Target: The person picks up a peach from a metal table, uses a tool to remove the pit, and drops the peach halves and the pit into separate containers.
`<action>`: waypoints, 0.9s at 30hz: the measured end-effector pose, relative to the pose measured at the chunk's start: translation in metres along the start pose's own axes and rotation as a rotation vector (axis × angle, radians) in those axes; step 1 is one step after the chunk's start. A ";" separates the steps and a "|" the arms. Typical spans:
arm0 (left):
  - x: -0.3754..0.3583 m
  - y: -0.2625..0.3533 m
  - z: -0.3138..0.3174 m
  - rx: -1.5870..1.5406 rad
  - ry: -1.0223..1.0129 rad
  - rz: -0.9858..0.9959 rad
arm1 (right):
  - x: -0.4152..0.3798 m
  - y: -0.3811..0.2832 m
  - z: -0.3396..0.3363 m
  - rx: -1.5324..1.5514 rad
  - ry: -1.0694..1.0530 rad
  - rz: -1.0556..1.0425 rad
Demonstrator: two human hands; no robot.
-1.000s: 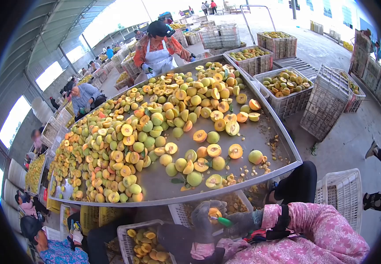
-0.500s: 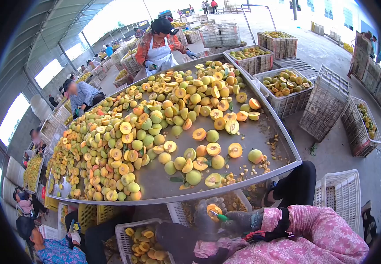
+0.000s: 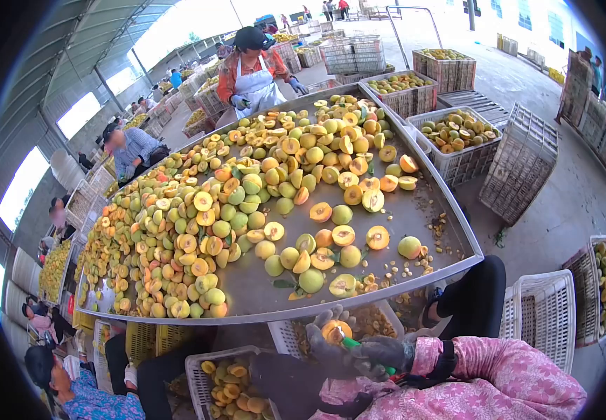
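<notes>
Just below the metal table's near edge, my gloved left hand (image 3: 322, 343) is closed around a peach half (image 3: 335, 330), its orange cut face turned up. My gloved right hand (image 3: 387, 352) grips a small green-handled tool (image 3: 350, 342). The tool's green end meets the fruit, and its working tip is hidden. Under both hands sits a white crate (image 3: 287, 337) with pits and scraps in it. Many halved and whole yellow-green peaches (image 3: 205, 231) lie heaped on the table (image 3: 261, 283). A crate (image 3: 194, 371) of halves stands by my lap.
Across the table stands a person in a white apron (image 3: 257, 91). Another person in blue (image 3: 93, 395) sits at lower left. On the right are a white basket (image 3: 542, 308), an upright crate (image 3: 520, 164) and a fruit crate (image 3: 590, 294). Loose pits (image 3: 415, 269) lie on the tabletop.
My hands and the peach half have risen slightly, and the right hand has turned on the tool. The fruit crate at far right has shifted nearer. The person at lower left has lowered a hand.
</notes>
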State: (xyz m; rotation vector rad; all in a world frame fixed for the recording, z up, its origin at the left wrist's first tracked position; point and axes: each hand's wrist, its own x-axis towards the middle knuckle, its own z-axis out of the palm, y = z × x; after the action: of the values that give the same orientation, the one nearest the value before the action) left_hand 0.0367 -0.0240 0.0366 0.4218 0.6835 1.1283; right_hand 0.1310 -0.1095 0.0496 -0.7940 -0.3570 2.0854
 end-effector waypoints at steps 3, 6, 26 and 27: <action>0.005 0.001 -0.006 0.007 -0.045 -0.045 | 0.005 0.007 -0.001 0.067 -0.011 -0.059; 0.006 0.016 -0.002 0.163 -0.041 -0.320 | 0.008 0.008 -0.005 -0.142 0.137 -0.025; 0.037 0.011 -0.057 0.665 -0.039 0.268 | 0.022 0.020 -0.060 -1.766 0.468 0.062; 0.039 0.017 -0.061 0.666 -0.032 0.269 | 0.026 0.026 -0.071 -1.732 0.500 0.021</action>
State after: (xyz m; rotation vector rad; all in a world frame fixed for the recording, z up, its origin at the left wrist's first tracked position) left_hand -0.0064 0.0171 -0.0077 1.1209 0.9917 1.1216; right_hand 0.1494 -0.1064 -0.0281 -2.1376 -1.8944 1.0524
